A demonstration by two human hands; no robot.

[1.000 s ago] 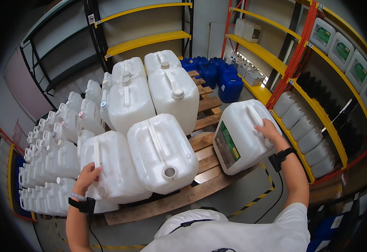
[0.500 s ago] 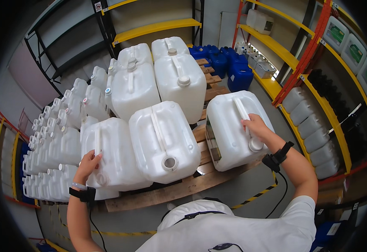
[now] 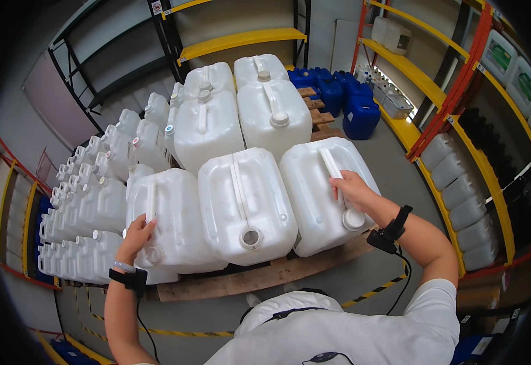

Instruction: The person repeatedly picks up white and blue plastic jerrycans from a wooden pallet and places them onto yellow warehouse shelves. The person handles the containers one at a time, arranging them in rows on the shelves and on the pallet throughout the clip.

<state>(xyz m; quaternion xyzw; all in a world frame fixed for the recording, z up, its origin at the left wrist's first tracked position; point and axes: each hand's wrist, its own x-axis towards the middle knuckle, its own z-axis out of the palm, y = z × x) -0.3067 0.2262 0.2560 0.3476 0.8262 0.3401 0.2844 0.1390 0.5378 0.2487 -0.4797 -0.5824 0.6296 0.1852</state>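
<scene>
Three large translucent white jerrycans stand in a row at the front of a wooden pallet (image 3: 265, 277). My right hand (image 3: 355, 192) is closed round the handle of the right jerrycan (image 3: 302, 182), which has a white cap. My left hand (image 3: 136, 236) grips the handle of the left jerrycan (image 3: 183, 207) near its lower end. Between them sits the middle jerrycan (image 3: 220, 188), its round mouth uncapped and its handle untouched. The right jerrycan stands close against the middle one. Dark straps with cables are on both my wrists.
More capped white jerrycans (image 3: 208, 134) stand behind the front row. Several smaller white canisters (image 3: 83, 207) fill the left side. Blue drums (image 3: 361, 115) are on the floor at the back. Orange-and-yellow shelving (image 3: 448, 128) lines the right. Striped tape (image 3: 375, 291) marks the floor.
My right hand has shifted the right jerrycan leftward, closing the gap beside the middle one. My left hand keeps its place on its handle. The view has turned slightly.
</scene>
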